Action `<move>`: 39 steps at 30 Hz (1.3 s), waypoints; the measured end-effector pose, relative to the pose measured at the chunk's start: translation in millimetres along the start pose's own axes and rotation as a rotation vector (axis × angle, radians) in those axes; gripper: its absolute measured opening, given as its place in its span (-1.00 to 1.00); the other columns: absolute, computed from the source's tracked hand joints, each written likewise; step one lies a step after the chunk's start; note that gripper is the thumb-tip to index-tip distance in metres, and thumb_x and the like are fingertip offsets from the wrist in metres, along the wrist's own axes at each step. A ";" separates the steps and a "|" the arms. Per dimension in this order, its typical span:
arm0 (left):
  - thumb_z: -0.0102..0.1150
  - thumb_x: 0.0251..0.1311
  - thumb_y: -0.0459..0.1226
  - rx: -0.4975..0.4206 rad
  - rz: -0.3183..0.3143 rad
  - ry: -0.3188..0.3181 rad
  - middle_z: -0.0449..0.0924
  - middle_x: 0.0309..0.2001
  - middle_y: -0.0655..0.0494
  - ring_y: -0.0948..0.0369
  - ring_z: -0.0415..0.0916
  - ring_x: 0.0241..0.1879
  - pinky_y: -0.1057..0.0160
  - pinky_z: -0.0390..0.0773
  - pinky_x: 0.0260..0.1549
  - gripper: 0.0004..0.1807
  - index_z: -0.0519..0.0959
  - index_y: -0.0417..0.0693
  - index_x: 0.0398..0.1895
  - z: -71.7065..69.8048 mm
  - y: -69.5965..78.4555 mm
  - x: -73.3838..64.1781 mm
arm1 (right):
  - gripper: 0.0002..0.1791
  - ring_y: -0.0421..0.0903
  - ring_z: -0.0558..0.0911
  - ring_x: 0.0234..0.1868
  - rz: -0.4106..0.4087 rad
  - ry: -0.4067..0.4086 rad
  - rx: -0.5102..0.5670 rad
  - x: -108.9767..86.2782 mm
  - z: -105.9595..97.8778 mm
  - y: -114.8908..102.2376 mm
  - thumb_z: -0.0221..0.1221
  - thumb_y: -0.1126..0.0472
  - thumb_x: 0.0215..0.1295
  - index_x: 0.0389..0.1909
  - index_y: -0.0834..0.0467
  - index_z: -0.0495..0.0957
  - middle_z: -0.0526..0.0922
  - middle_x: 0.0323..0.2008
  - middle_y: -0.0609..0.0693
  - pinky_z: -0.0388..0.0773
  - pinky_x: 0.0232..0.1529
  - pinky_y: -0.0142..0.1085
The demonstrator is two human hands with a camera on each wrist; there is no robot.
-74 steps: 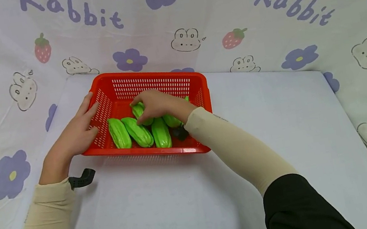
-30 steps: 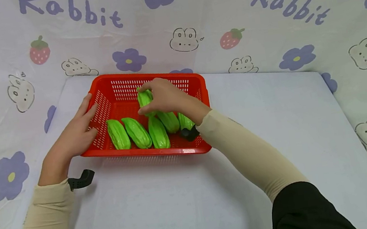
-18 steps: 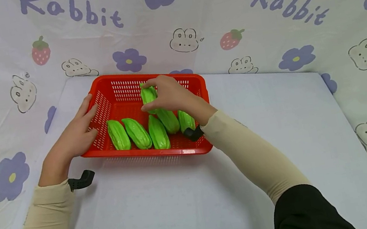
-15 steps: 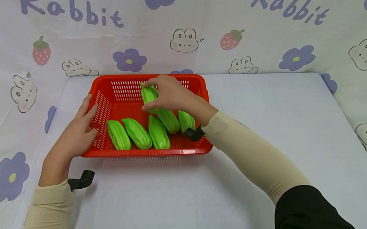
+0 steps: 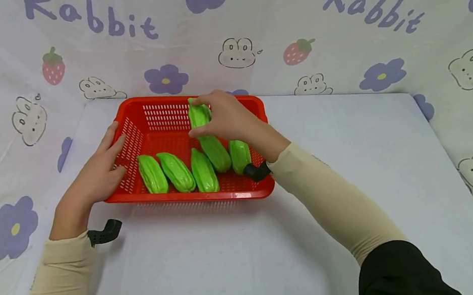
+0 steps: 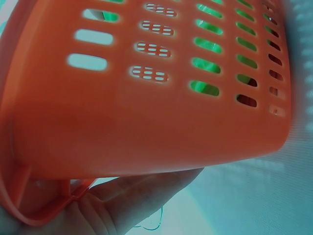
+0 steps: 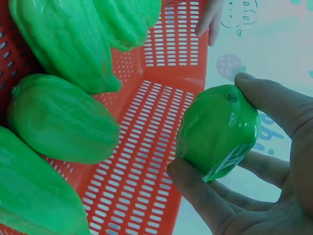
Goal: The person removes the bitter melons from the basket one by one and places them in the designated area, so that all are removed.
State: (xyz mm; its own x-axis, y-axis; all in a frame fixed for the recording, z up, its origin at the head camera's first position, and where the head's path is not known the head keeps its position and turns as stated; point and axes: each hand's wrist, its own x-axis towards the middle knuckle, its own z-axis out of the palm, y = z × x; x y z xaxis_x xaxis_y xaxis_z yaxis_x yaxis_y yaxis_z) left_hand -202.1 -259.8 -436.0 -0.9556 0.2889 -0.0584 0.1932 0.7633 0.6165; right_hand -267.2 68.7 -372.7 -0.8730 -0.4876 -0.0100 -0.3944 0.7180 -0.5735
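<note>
One green gourd [image 5: 199,116] is pinched between the thumb and fingers of the right grip [image 5: 230,115]. Below this grip, five similar gourds [image 5: 215,154] lie in the red basket [image 5: 189,199]. Farther off, to its left, the left grip [image 5: 98,178] touches the basket's end, fingers extended. Under both grips spreads the white surface [image 5: 191,276]; beyond them hangs a patterned cloth [image 5: 263,21].

Left sleeve [image 5: 51,292]: beige, creased, snug on my forearm
Right sleeve [image 5: 333,194]: beige too, faintly marked
Black sleeve [image 5: 400,276]: covers my right arm higher up
Left wrist piece [image 5: 107,231]: black, bent
Right wrist piece [image 5: 257,172]: likewise
</note>
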 end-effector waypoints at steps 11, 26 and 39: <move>-0.04 0.39 -0.48 -0.008 0.005 -0.006 -0.50 0.78 0.18 -0.18 -0.18 0.71 -0.35 0.25 0.46 -0.17 0.01 -0.33 0.73 -0.8 1.0 -0.5 | -0.16 0.07 0.43 0.44 0.019 0.043 0.009 -10.5 -11.7 5.4 0.54 -0.12 0.27 0.51 0.10 0.54 0.53 0.41 0.07 0.44 0.42 -0.07; -0.04 0.40 -0.48 -0.003 0.005 -0.009 -0.52 0.78 0.21 -0.17 -0.18 0.71 -0.36 0.23 0.47 -0.17 0.00 -0.33 0.73 -0.8 -0.8 -2.0 | -0.17 0.08 0.45 0.45 0.026 0.101 0.038 -18.2 -18.9 17.0 0.54 -0.12 0.27 0.51 0.09 0.55 0.53 0.41 0.07 0.44 0.43 -0.04; -0.05 0.38 -0.48 0.011 0.022 -0.004 -0.51 0.78 0.15 -0.18 -0.18 0.71 -0.37 0.18 0.49 -0.17 0.01 -0.37 0.71 -1.3 -1.8 -2.5 | -0.16 0.06 0.49 0.36 0.040 0.119 0.057 -24.0 -25.3 19.5 0.54 -0.10 0.27 0.52 0.10 0.53 0.50 0.42 0.10 0.57 0.28 -0.08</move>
State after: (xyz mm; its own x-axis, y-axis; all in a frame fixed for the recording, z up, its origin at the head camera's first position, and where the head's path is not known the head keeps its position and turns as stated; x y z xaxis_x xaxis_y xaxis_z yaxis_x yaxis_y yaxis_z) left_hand -200.4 -262.7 -435.9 -0.9501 0.3082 -0.0478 0.2167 0.7627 0.6094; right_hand -261.2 107.0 -363.0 -0.9172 -0.3938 0.0615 -0.3441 0.7046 -0.6206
